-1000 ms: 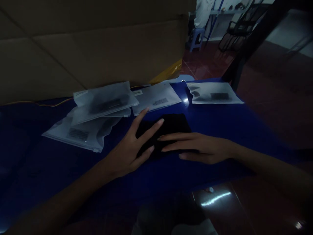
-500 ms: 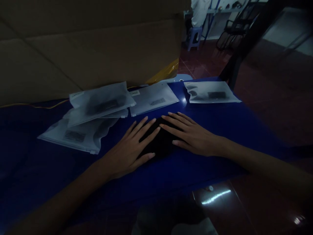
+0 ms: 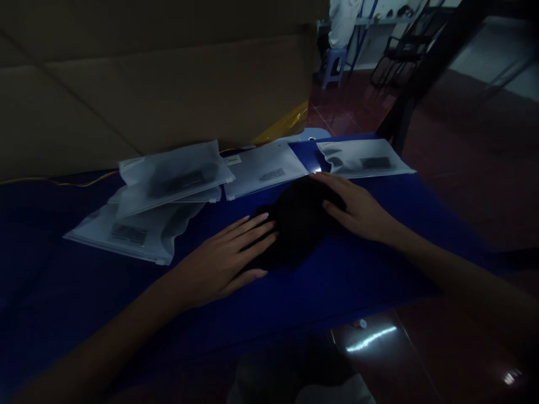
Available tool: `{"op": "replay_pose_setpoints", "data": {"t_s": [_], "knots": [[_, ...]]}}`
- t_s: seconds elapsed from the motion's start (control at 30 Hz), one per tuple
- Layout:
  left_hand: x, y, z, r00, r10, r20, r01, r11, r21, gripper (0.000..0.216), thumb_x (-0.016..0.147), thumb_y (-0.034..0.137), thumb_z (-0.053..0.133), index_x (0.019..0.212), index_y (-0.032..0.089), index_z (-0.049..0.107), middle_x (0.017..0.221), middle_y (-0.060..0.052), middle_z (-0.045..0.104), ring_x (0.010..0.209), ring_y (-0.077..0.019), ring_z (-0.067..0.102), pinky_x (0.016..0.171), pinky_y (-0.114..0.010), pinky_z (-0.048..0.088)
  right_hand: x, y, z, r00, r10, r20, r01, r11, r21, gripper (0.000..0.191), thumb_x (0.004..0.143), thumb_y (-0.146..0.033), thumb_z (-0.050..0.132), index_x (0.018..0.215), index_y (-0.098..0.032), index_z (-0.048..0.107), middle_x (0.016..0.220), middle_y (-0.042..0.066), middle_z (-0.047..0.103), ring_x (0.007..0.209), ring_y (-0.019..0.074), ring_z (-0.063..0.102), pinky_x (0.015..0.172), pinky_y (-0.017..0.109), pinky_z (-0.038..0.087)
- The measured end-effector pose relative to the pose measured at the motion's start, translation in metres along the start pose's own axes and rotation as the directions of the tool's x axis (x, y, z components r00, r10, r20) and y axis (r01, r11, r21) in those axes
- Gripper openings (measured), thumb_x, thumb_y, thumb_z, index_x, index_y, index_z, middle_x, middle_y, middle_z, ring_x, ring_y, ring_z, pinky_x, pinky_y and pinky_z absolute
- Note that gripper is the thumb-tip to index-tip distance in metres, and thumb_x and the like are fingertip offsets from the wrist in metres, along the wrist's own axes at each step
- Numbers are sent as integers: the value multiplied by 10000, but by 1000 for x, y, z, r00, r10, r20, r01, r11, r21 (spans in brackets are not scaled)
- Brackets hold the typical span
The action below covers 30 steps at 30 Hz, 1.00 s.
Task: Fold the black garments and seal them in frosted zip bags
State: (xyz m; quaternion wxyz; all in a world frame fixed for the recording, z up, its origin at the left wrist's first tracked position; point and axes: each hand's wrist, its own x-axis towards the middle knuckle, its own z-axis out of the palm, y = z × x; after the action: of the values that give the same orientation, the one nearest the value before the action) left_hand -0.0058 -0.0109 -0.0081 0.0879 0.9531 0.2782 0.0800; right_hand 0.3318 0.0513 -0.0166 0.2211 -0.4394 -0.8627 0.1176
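Observation:
A soft black piece of cloth [image 3: 297, 224] lies on the blue table in front of me; its dark folds hide its exact kind. My left hand [image 3: 229, 255] rests flat on the cloth's left part, fingers stretched out. At the far right edge of the cloth, my right hand [image 3: 357, 207] pinches it between thumb and fingers, and the cloth there looks raised. Just beyond the cloth lies a frosted zip bag [image 3: 263, 168] with a printed label. Another frosted zip bag [image 3: 357, 157] sits behind my right hand.
Overlapping frosted zip bags [image 3: 143, 227] are piled on the left of the blue table [image 3: 370, 280]. A large cardboard box [image 3: 160, 95] stands behind them. A thin yellow cord [image 3: 84, 184] runs along its base. Further off, a person [image 3: 342, 25] sits on a stool [image 3: 334, 64].
My right hand has moved from lying flat on the cloth to its far right edge and gripped it, and the cloth has risen there. My left hand stays nearly in place.

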Motion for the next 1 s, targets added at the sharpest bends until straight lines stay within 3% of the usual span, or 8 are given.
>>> {"op": "replay_pose_setpoints", "data": {"t_s": [0.1,0.2,0.4,0.5,0.63,0.83,0.93,1.0], "knots": [[-1,1,1,1000,10,-11,-9,1000,20,629,1095,484,475,1635,186,347,1682,-120,376,1589,-311,291,1292,-532,315,3,-3,2,977,163,-136,-168,985,-27,579,1005,-516,548,1494,-205,536,1391,157,657,1260,374,635,1024,610,551],[-1,1,3,1000,12,-18,-12,1000,25,626,1086,493,493,1611,166,394,1674,-144,384,1581,-330,308,1277,-546,338,5,-8,5,970,209,-124,-229,958,-174,673,945,-580,605,1480,-175,558,1288,186,687,1203,421,638,974,647,550],[-1,3,5,1000,-8,-21,8,1000,12,637,1080,516,496,1621,199,381,1671,-124,395,1576,-333,317,1273,-559,345,3,-19,7,960,220,-172,-227,974,-24,600,859,-386,696,1422,-220,577,1177,109,750,1043,348,724,874,549,620],[1,4,4,1000,-11,-13,11,1000,-4,629,1080,521,491,1611,197,402,1661,-125,413,1575,-337,319,1277,-570,332,0,-28,7,943,132,-306,-122,991,53,506,877,-328,688,1372,-272,600,1112,68,757,949,293,743,848,493,639],[3,7,3,1000,-18,0,18,1000,-4,616,1087,521,467,1596,175,428,1644,-135,442,1577,-335,318,1291,-570,300,-6,-38,10,901,-170,-399,220,972,81,445,921,-252,686,1358,-299,615,1165,64,751,1038,267,740,913,440,636],[7,12,3,999,-33,-13,32,998,-62,519,1083,491,489,1512,203,535,1548,-117,569,1493,-313,471,1299,-559,302,-8,-44,21,776,-578,-254,623,764,165,603,961,-225,666,1532,-189,478,1322,138,702,1236,240,683,1009,380,611],[8,15,4,999,-37,-21,36,997,-66,473,1092,454,482,1492,208,540,1509,-115,601,1425,-300,551,1294,-570,314,-8,-49,25,674,-722,-158,737,672,72,529,950,-338,706,1383,-66,570,1254,194,719,1241,279,661,1044,434,585],[8,16,4,999,-40,-15,39,998,-56,481,1089,457,489,1491,197,531,1508,-128,598,1420,-306,557,1285,-574,331,-9,-51,26,663,-743,-93,744,667,-29,401,955,-379,692,1211,-73,648,1219,202,717,1174,297,672,1008,456,589]]}}
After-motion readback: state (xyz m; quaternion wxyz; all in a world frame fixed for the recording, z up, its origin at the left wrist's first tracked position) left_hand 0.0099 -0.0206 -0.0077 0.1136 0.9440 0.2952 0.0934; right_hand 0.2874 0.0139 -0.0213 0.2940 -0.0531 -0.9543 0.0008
